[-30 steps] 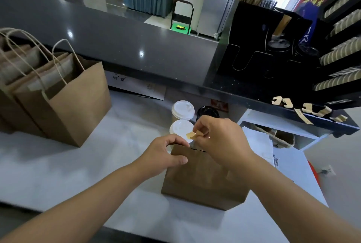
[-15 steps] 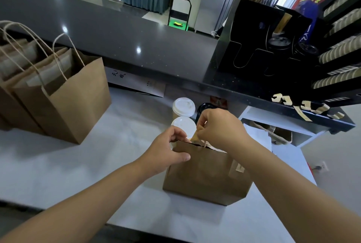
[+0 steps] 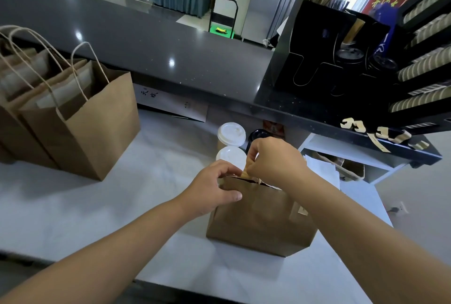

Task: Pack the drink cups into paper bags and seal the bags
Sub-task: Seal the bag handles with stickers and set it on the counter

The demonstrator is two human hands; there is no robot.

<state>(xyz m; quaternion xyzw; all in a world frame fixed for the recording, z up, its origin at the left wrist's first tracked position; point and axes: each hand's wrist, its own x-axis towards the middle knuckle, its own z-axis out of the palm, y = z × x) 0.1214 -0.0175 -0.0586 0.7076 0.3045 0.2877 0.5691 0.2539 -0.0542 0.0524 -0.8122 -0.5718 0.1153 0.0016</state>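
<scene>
A small brown paper bag (image 3: 258, 220) stands on the white counter (image 3: 97, 201) in front of me. My left hand (image 3: 212, 189) grips the bag's top edge, thumb on the near face. My right hand (image 3: 275, 159) pinches a tan sticker strip (image 3: 247, 169) at the bag's mouth, just right of my left hand. Two cups with white lids (image 3: 231, 134) (image 3: 230, 157) stand right behind the bag. A cup with a black lid (image 3: 256, 134) sits beside them, partly hidden by my right hand. The bag's inside is hidden.
Several larger brown bags with twine handles (image 3: 80, 120) stand at the left of the counter. A raised dark counter (image 3: 170, 59) runs behind. On it at right are a black organizer (image 3: 317, 59) and tan sticker strips (image 3: 380, 132).
My right hand has come down with the sticker from above the bag to its mouth. My left hand has kept its grip on the bag's top edge.
</scene>
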